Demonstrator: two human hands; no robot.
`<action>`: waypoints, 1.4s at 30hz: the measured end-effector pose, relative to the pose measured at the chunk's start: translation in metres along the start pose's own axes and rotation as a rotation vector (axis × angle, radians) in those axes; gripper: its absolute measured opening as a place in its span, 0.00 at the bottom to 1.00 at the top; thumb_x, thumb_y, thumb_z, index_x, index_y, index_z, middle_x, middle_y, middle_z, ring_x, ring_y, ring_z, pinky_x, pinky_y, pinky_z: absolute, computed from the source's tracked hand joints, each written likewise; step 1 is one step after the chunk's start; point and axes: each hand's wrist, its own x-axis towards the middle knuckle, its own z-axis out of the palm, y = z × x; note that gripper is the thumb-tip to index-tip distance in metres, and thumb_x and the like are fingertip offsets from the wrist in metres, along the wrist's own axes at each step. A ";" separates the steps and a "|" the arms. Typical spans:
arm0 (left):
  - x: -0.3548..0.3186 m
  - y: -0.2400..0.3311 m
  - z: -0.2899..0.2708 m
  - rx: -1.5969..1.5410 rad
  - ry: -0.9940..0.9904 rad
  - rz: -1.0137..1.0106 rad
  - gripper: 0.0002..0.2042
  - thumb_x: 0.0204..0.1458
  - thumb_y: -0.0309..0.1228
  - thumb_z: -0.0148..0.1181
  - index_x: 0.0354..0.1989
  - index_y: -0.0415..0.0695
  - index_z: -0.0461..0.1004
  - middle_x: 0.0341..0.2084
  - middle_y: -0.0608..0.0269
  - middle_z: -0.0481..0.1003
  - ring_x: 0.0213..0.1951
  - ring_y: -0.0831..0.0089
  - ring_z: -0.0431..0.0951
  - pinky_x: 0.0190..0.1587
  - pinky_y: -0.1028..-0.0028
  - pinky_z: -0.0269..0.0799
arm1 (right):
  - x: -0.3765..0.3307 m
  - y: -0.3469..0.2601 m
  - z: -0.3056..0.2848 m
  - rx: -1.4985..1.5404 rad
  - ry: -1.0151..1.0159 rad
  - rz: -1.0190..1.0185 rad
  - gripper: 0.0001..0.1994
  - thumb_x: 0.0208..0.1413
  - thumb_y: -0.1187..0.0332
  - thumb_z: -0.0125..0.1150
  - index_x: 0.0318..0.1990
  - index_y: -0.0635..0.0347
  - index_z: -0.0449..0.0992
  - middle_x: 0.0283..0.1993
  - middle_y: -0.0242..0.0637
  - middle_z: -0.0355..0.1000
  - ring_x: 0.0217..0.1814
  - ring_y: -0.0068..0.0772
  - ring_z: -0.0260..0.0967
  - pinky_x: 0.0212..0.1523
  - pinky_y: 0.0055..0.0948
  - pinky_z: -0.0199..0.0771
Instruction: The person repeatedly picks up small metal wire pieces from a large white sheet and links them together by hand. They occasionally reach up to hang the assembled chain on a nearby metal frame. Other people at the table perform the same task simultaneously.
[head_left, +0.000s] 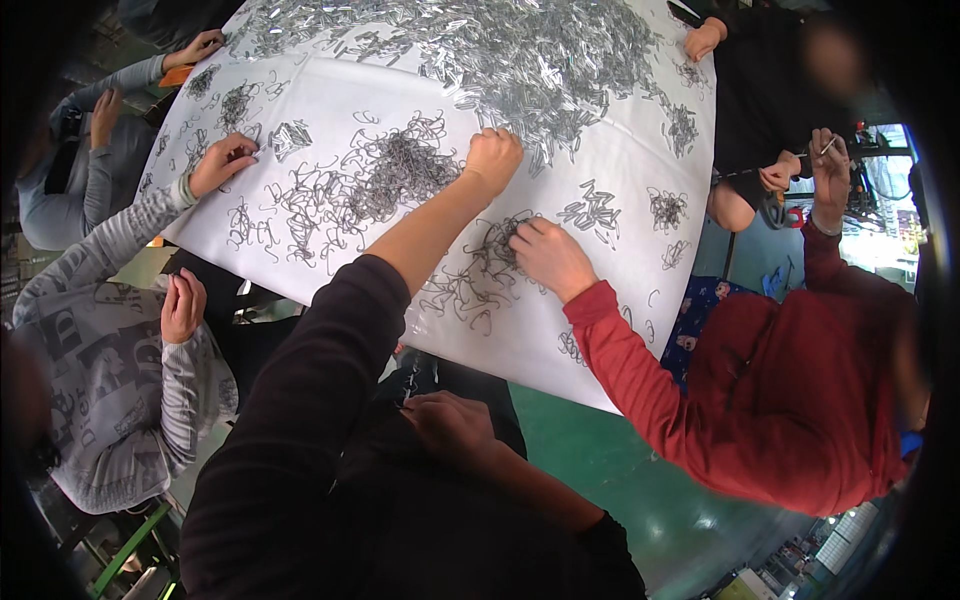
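Left hand [493, 157]: fingers curled at the edge of the bright heap, knuckles up; from my remote seat I cannot tell whether they pinch a piece. Right hand [450, 425]: half-closed before the dark clothing, short of the near table edge; something thin shows by its fingertips, and I cannot confirm a hold. Progress, as I judge it: partial. One broad heap of loose metal strips [540, 60], small, narrow, glossy silver, spreads from the far edge toward the middle of the table [500, 355], and looks mostly unworked. Apart from it: a tangled pile of wire hooks [400, 175], dark grey, thin, curved, left of the left hand; a second hook pile [495, 250] toward the near edge, touched by a co-worker's red-sleeved hand [550, 255]; a small strip cluster [592, 212] toward the right edge; another strip cluster [288, 138] toward the left edge, near a grey-sleeved co-worker's hand [222, 165]. Table covering: white, smooth, faintly creased. I count no pile as finished.
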 end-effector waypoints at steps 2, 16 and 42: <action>-0.004 -0.003 -0.011 0.009 0.051 0.000 0.08 0.48 0.29 0.57 0.38 0.43 0.74 0.37 0.60 0.75 0.42 0.63 0.76 0.41 0.60 0.73 | -0.002 -0.001 0.002 0.001 -0.021 0.000 0.13 0.44 0.81 0.69 0.30 0.61 0.68 0.32 0.40 0.76 0.30 0.35 0.78 0.29 0.27 0.80; -0.331 -0.036 -0.170 -1.563 0.009 -0.550 0.05 0.53 0.23 0.63 0.37 0.36 0.78 0.31 0.64 0.79 0.34 0.81 0.77 0.37 0.78 0.73 | -0.014 -0.029 0.035 -0.032 0.192 0.067 0.11 0.47 0.80 0.69 0.32 0.60 0.70 0.30 0.39 0.77 0.30 0.34 0.78 0.31 0.28 0.79; -0.404 -0.038 -0.166 -1.098 0.600 -0.333 0.08 0.42 0.19 0.67 0.32 0.40 0.78 0.34 0.61 0.75 0.36 0.66 0.74 0.38 0.70 0.70 | 0.008 0.000 0.060 -0.127 0.136 0.089 0.09 0.50 0.77 0.65 0.37 0.61 0.72 0.32 0.39 0.74 0.31 0.37 0.75 0.30 0.33 0.73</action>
